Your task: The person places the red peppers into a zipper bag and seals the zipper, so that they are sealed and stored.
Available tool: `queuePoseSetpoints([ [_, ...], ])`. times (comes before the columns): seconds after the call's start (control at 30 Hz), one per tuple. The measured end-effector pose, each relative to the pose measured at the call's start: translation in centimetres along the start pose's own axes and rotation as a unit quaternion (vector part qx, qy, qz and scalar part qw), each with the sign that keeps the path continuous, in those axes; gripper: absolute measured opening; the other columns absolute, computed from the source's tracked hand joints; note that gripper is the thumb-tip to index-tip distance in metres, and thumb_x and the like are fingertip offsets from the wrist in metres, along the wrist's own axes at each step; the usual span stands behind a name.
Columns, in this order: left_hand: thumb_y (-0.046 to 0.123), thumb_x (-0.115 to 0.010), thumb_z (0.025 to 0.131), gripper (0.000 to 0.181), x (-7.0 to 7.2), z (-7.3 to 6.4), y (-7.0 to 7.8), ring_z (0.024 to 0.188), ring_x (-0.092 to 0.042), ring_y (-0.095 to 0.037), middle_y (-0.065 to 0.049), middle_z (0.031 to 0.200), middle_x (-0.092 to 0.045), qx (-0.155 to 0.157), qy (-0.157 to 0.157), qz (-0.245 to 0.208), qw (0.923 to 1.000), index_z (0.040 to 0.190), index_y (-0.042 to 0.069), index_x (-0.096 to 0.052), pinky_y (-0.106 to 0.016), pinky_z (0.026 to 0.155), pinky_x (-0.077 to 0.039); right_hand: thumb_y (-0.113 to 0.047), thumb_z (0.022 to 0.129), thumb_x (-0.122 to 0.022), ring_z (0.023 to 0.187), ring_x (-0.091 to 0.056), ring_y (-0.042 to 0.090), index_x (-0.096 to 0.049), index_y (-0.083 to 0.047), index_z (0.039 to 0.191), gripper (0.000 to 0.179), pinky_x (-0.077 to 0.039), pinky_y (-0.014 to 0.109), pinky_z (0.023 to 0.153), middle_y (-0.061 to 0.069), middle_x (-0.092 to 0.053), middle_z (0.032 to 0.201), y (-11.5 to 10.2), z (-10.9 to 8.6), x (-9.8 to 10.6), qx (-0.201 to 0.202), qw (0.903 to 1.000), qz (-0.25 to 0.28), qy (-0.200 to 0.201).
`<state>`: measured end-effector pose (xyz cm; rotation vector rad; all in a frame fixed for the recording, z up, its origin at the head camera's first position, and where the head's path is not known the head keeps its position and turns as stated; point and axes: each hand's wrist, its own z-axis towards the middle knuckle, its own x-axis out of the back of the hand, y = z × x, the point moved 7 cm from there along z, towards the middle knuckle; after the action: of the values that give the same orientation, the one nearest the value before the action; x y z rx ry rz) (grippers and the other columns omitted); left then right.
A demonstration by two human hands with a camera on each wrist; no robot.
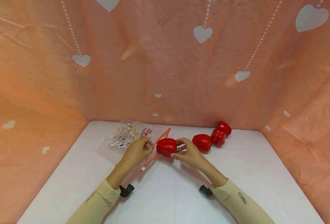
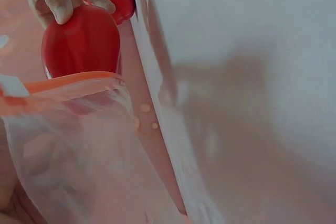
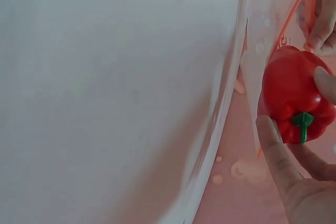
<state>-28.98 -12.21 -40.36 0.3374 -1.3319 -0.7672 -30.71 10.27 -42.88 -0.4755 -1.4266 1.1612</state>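
A red bell pepper (image 1: pixel 166 147) with a green stem is gripped by my right hand (image 1: pixel 191 155), thumb and fingers around its stem end. Its blunt end is right at the mouth of a clear zip bag (image 1: pixel 120 140) with an orange zip edge (image 1: pixel 153 159) and printed cartoon figures. My left hand (image 1: pixel 138 151) pinches the bag's rim, keeping the mouth spread. In the left wrist view the pepper (image 2: pixel 81 43) stands at the orange rim (image 2: pixel 73 81), partly behind it. The right wrist view shows the stem (image 3: pixel 303 121) facing back toward my right palm.
Right of my right hand, another red bell pepper (image 1: pixel 202 143) lies on the white table (image 1: pixel 165 199). Beyond it are two more, one pepper (image 1: pixel 218 137) in front of the other pepper (image 1: pixel 224 127). A pink curtain (image 1: pixel 165 77) with white hearts hangs behind the table's back edge.
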Motion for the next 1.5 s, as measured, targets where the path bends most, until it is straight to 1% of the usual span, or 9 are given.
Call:
queuePoseSetpoints([
  [0.1,0.013,-0.077,0.098,0.007,0.0,-0.1,0.1,0.072,-0.06,-0.013,0.002,0.08,-0.069,0.002,-0.002,-0.004,1.0,0.098,0.007,-0.073,-0.031,0.066,-0.052,-0.013,0.087,-0.091,0.105,-0.073,0.03,-0.06,0.003,0.138,0.062,-0.063,0.039,0.09,0.018,-0.067,0.129,0.0,0.1,-0.2,-0.004,1.0,-0.003,0.001],
  [0.23,0.01,-0.077,0.098,0.006,-0.2,-0.2,0.2,0.076,-0.063,-0.013,0.002,0.082,-0.07,0.001,-0.003,-0.022,0.9998,0.099,0.007,-0.073,-0.03,0.069,-0.056,-0.015,0.087,-0.091,0.104,-0.074,0.029,-0.06,0.002,0.138,0.062,-0.063,0.038,0.088,0.017,-0.068,0.13,0.2,0.3,-0.6,-0.016,0.9998,-0.013,0.004],
  [0.3,0.01,-0.077,0.098,0.006,-0.2,-0.3,0.1,0.078,-0.064,-0.013,0.002,0.083,-0.07,0.006,-0.004,-0.033,0.9994,0.099,0.006,-0.072,-0.029,0.072,-0.057,-0.015,0.087,-0.091,0.104,-0.074,0.029,-0.06,0.002,0.138,0.062,-0.063,0.039,0.088,0.017,-0.069,0.13,0.1,0.4,-0.8,-0.019,0.9997,-0.018,0.005],
  [0.5,0.011,-0.075,0.1,0.007,0.2,0.0,0.0,0.081,-0.065,-0.014,0.0,0.085,-0.071,0.009,0.005,-0.043,0.999,0.102,0.005,-0.072,-0.032,0.075,-0.059,-0.018,0.089,-0.089,0.103,-0.073,0.028,-0.06,0.002,0.139,0.061,-0.063,0.038,0.087,0.016,-0.07,0.127,-0.2,1.0,-1.6,-0.023,0.9995,-0.021,-0.003],
  [0.83,0.01,-0.074,0.101,0.007,0.9,0.2,0.1,0.084,-0.068,-0.017,-0.004,0.09,-0.073,0.005,0.01,-0.061,0.9981,0.105,0.004,-0.072,-0.034,0.078,-0.061,-0.017,0.09,-0.088,0.103,-0.072,0.028,-0.059,0.002,0.141,0.062,-0.064,0.037,0.082,0.016,-0.07,0.124,-0.7,1.4,-3.1,-0.042,0.999,-0.006,-0.016],
  [1.0,0.01,-0.074,0.101,0.008,1.1,0.2,0.1,0.084,-0.068,-0.017,-0.004,0.09,-0.073,0.006,0.012,-0.072,0.9973,0.105,0.004,-0.072,-0.032,0.077,-0.06,-0.017,0.091,-0.088,0.101,-0.072,0.026,-0.058,0.002,0.141,0.061,-0.064,0.036,0.081,0.016,-0.071,0.124,-0.8,1.7,-3.8,-0.049,0.9986,0.006,-0.021],
  [1.2,0.009,-0.074,0.1,0.008,1.1,0.2,0.3,0.081,-0.067,-0.015,-0.002,0.088,-0.073,-0.003,0.001,-0.086,0.9963,0.106,0.004,-0.071,-0.028,0.073,-0.056,-0.017,0.091,-0.087,0.1,-0.074,0.027,-0.057,0.004,0.14,0.061,-0.064,0.036,0.08,0.019,-0.07,0.123,-0.8,2.1,-4.6,-0.053,0.9976,0.033,-0.028],
  [1.27,0.009,-0.074,0.1,0.008,1.1,0.2,0.3,0.08,-0.067,-0.014,-0.002,0.087,-0.073,-0.003,0.001,-0.089,0.996,0.106,0.004,-0.071,-0.028,0.072,-0.055,-0.016,0.091,-0.087,0.1,-0.074,0.027,-0.057,0.005,0.139,0.06,-0.064,0.036,0.08,0.02,-0.07,0.122,-0.8,2.2,-4.8,-0.056,0.9972,0.039,-0.03],
  [1.5,0.01,-0.074,0.1,0.008,1.6,0.4,0.6,0.081,-0.069,-0.015,-0.004,0.09,-0.073,-0.014,0.023,-0.093,0.9953,0.106,0.004,-0.07,-0.029,0.074,-0.056,-0.016,0.091,-0.087,0.099,-0.073,0.026,-0.059,0.007,0.137,0.058,-0.063,0.035,0.078,0.019,-0.071,0.119,-0.6,2.9,-5.3,-0.071,0.9961,0.045,-0.027],
])
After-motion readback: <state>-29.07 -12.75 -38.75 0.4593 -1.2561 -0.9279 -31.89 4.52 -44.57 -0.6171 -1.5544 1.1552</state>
